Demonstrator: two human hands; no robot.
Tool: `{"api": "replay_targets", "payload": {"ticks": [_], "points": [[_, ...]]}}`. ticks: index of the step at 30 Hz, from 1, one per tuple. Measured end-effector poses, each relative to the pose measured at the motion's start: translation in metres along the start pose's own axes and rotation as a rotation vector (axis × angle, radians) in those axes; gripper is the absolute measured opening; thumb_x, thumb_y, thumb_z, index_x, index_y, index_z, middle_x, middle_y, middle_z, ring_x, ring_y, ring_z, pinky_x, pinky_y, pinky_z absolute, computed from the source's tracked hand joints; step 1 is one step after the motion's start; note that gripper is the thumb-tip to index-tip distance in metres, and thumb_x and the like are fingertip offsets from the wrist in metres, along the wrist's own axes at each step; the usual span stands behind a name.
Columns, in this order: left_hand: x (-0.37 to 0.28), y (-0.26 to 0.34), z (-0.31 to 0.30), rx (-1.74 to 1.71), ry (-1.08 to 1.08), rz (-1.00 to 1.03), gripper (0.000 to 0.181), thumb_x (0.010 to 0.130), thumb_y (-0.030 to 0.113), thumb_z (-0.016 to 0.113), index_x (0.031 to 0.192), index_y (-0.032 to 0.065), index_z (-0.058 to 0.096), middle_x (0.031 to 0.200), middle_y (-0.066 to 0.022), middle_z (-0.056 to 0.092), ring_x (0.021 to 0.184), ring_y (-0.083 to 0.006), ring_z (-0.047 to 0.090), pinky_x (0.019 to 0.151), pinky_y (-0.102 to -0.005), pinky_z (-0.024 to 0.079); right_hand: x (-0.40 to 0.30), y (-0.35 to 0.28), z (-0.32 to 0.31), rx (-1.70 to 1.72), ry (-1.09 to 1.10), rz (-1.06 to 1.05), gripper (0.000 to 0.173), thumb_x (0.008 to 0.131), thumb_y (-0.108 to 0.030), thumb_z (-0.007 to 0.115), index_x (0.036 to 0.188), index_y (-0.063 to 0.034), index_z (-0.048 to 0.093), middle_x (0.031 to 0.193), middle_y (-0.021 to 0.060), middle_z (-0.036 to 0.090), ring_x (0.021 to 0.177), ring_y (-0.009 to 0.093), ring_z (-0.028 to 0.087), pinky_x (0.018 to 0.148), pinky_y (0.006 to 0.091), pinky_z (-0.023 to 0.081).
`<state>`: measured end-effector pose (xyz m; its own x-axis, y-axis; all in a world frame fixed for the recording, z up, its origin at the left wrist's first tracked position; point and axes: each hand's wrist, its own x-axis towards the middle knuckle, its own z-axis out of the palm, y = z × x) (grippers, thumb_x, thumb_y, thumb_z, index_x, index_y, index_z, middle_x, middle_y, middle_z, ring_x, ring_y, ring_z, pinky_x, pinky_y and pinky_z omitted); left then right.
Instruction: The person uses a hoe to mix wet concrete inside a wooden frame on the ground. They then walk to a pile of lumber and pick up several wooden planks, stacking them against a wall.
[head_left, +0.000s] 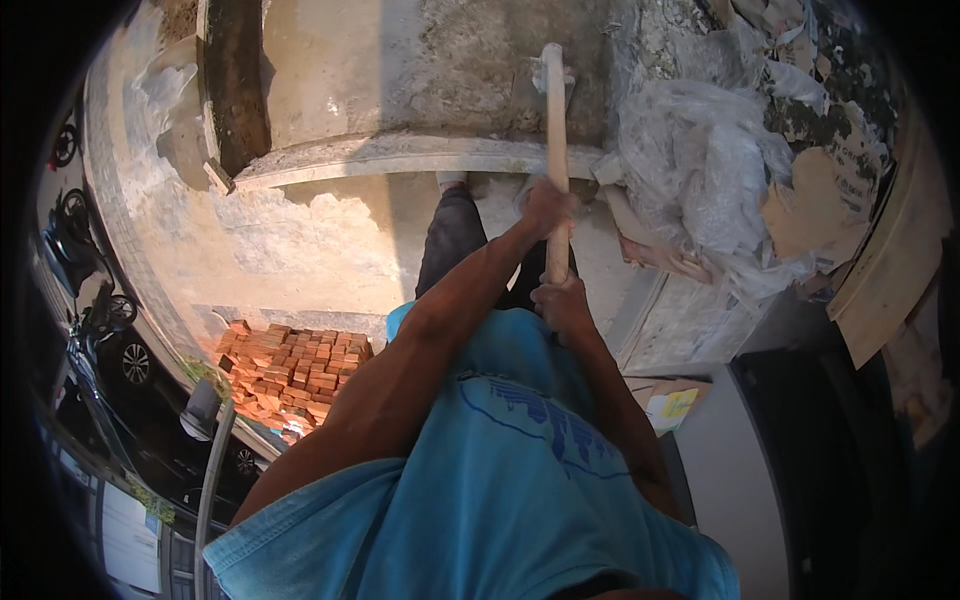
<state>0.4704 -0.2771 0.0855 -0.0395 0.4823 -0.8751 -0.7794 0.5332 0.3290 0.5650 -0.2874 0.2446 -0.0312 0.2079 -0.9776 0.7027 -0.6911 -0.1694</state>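
Note:
Both my hands are wrapped around the wooden handle of a hoe (556, 127). My left hand (549, 207) grips it about midway, slightly blurred. Closer to my body, my right hand (564, 303) holds the butt end. The handle points away from me over a low raised edge (420, 159). At its far end the hoe's blade (536, 96) is down by the rough grey floor (465, 82), partly hidden by the handle. Whether it touches the floor I cannot tell.
To the right lie crumpled clear plastic sheeting (690, 157), torn paper sacks (825, 195) and a leaning board (892, 247). A dark plank or beam (236, 82) runs along the left. Stacked red bricks (300, 367) stand left of me, with parked motorcycles (75, 247) beyond.

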Motion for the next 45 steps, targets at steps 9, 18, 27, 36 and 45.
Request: {"api": "replay_targets", "payload": {"ticks": [9, 18, 27, 36, 45], "points": [[-0.025, 0.047, 0.022, -0.168, -0.108, 0.058, 0.026, 0.080, 0.012, 0.071, 0.088, -0.0071, 0.055, 0.072, -0.0119, 0.054, 0.056, -0.0244, 0.060, 0.048, -0.0379, 0.054, -0.038, -0.056, -0.036, -0.012, -0.129, 0.042, 0.040, 0.069, -0.004, 0.063, 0.106, 0.0023, 0.048, 0.071, 0.0059, 0.051, 0.053, 0.016, 0.054, 0.040, 0.0317, 0.043], [-0.062, 0.109, 0.045, -0.351, -0.118, -0.020, 0.036, 0.082, 0.019, 0.073, 0.100, -0.0062, 0.056, 0.079, -0.0113, 0.058, 0.065, -0.0250, 0.063, 0.060, -0.0403, 0.053, -0.100, -0.136, -0.053, -0.136, -0.141, 0.023, 0.036, 0.066, -0.007, 0.061, 0.099, 0.0023, 0.050, 0.069, 0.0065, 0.049, 0.050, 0.015, 0.052, 0.036, 0.0297, 0.041], [-0.067, 0.159, 0.020, -0.824, -0.320, 0.031, 0.050, 0.088, 0.020, 0.068, 0.122, -0.0017, 0.038, 0.113, -0.0177, 0.046, 0.102, -0.0331, 0.056, 0.088, -0.0508, 0.050, -0.176, -0.203, -0.066, -0.281, -0.211, 0.007, 0.048, 0.059, -0.012, 0.059, 0.101, 0.0090, 0.049, 0.067, 0.0080, 0.051, 0.047, 0.014, 0.052, 0.035, 0.0275, 0.045], [-0.002, 0.220, -0.093, -1.048, -0.114, 0.072, 0.043, 0.089, 0.027, 0.066, 0.118, 0.0036, 0.044, 0.109, -0.0204, 0.047, 0.101, -0.0415, 0.052, 0.088, -0.0571, 0.048, -0.249, -0.234, -0.121, -0.588, -0.261, -0.086, 0.043, 0.053, -0.007, 0.065, 0.093, 0.0053, 0.055, 0.067, 0.0056, 0.053, 0.059, 0.015, 0.055, 0.051, 0.0287, 0.046], [-0.059, 0.251, 0.067, -1.016, -0.007, 0.257, 0.023, 0.087, 0.025, 0.069, 0.082, 0.0125, 0.050, 0.063, -0.0008, 0.045, 0.059, -0.0175, 0.048, 0.060, -0.0374, 0.048, -0.294, -0.203, -0.302, -1.265, 0.267, -0.559, 0.030, 0.058, -0.002, 0.060, 0.088, 0.0013, 0.057, 0.072, 0.0175, 0.055, 0.066, 0.031, 0.055, 0.066, 0.0334, 0.044]]}}
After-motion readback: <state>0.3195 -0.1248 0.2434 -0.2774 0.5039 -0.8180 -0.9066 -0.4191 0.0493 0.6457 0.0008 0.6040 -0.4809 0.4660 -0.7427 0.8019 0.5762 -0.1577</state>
